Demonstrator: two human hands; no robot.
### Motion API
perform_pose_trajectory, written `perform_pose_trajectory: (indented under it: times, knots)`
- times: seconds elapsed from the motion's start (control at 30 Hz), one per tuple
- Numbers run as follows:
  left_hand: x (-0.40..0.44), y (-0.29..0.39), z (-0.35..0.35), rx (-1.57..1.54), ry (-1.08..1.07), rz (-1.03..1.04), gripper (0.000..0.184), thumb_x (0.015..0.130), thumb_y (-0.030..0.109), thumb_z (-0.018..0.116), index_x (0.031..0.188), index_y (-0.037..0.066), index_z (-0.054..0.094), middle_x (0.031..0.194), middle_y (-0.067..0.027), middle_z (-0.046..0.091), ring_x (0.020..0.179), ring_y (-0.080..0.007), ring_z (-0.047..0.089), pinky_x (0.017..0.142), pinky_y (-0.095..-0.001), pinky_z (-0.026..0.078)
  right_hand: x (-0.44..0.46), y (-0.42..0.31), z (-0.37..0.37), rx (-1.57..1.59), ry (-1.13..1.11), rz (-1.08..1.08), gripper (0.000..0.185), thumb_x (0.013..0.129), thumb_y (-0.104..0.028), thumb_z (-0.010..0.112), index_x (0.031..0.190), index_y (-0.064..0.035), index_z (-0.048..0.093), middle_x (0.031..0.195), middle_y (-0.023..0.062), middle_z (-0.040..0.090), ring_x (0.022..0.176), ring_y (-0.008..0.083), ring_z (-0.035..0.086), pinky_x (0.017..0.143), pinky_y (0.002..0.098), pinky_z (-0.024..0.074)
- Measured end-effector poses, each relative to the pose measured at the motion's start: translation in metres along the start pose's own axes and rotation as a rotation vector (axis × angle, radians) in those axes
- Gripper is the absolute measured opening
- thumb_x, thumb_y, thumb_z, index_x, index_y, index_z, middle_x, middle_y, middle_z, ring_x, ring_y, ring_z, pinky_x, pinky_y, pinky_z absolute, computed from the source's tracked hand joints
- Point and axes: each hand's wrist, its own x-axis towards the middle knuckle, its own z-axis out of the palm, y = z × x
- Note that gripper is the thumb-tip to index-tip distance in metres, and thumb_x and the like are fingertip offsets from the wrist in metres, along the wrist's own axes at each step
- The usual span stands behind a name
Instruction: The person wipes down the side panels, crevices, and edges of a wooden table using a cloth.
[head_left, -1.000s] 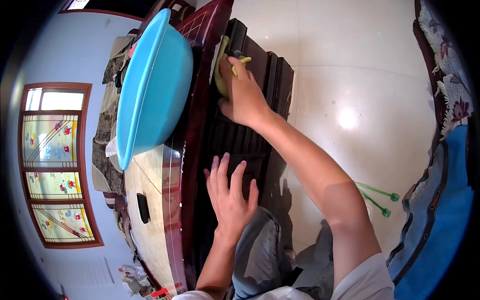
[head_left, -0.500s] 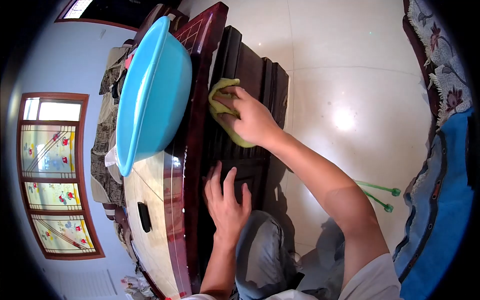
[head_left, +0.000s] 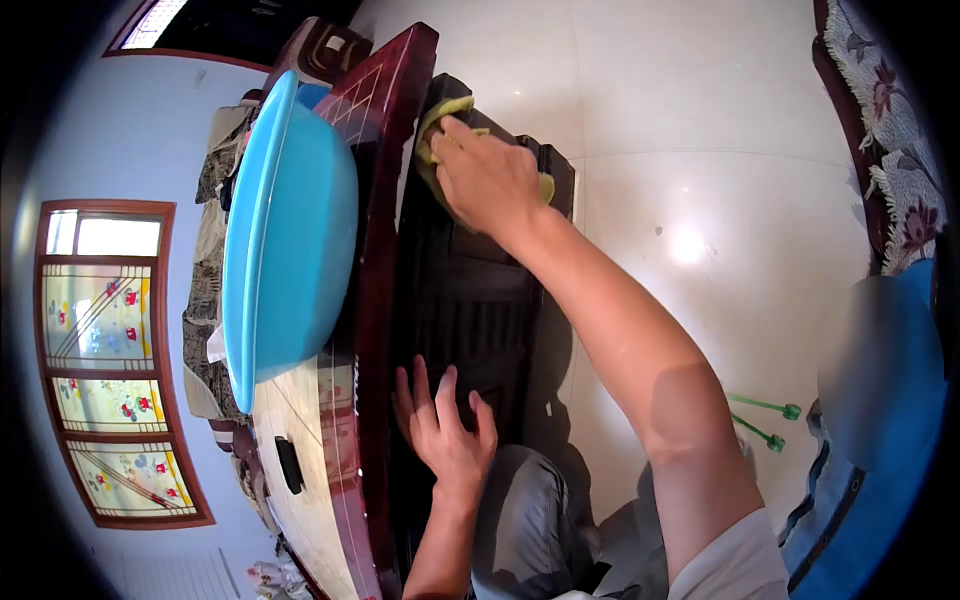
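My right hand (head_left: 490,180) presses a yellow-green cloth (head_left: 456,106) against the dark carved wooden side (head_left: 470,280) of a table. It is near the far end of that side, just below the overhanging tabletop edge (head_left: 375,270). The palm and part of the cloth are hidden behind the back of my hand. Closer to me, my left hand (head_left: 450,430) has its fingers spread beside the same dark side; whether the fingertips touch it I cannot tell. A large light-blue basin (head_left: 305,240) stands on the tabletop, beyond both hands.
A black oblong object (head_left: 288,465) lies on the light tabletop. Two green-ended sticks (head_left: 765,405) are on the tiled floor (head_left: 690,180). At the right are a fringed floral cover (head_left: 900,130) and blue fabric (head_left: 890,500). My bent knee (head_left: 525,510) is close to the table.
My right hand has slid the cloth farther along the dark side, away from me. My left hand stays spread in nearly the same place. The view has shifted slightly.
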Motion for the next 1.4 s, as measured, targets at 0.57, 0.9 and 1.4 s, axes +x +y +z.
perform_pose_trajectory:
  times: [0.57,0.9,1.4]
  knots:
    - [-0.001,0.002,-0.002,-0.054,0.005,0.026,0.025,0.089,0.012,0.074,0.113,0.005,0.071,0.112,-0.0113,0.072,0.135,-0.0553,0.050,0.118,-0.0629,0.038,-0.025,-0.004,0.013,0.023,-0.165,0.216,0.049,0.105,-0.012,0.051,0.151,0.0053,0.046,0.139,0.0238,0.063,0.097,0.0374,0.075,0.079,0.0495,0.0633]
    - [0.007,0.010,0.015,0.105,0.086,0.060,0.017,0.083,0.024,0.077,0.097,0.016,0.074,0.107,-0.0020,0.070,0.135,-0.0542,0.048,0.105,-0.0649,0.035,-0.142,-0.073,-0.014,0.288,-0.124,-0.058,0.066,0.087,-0.008,0.068,0.151,-0.0035,0.052,0.149,0.0230,0.058,0.092,0.0389,0.076,0.070,0.0475,0.0630]
    - [0.007,0.002,0.022,0.129,0.018,0.043,0.019,0.081,0.021,0.078,0.099,0.017,0.077,0.109,-0.0032,0.069,0.134,-0.0551,0.042,0.105,-0.0651,0.030,0.076,0.032,0.033,0.410,-0.154,0.715,0.052,0.106,-0.026,0.041,0.150,0.0006,0.048,0.158,0.0257,0.049,0.130,0.0428,0.062,0.111,0.0531,0.0491]
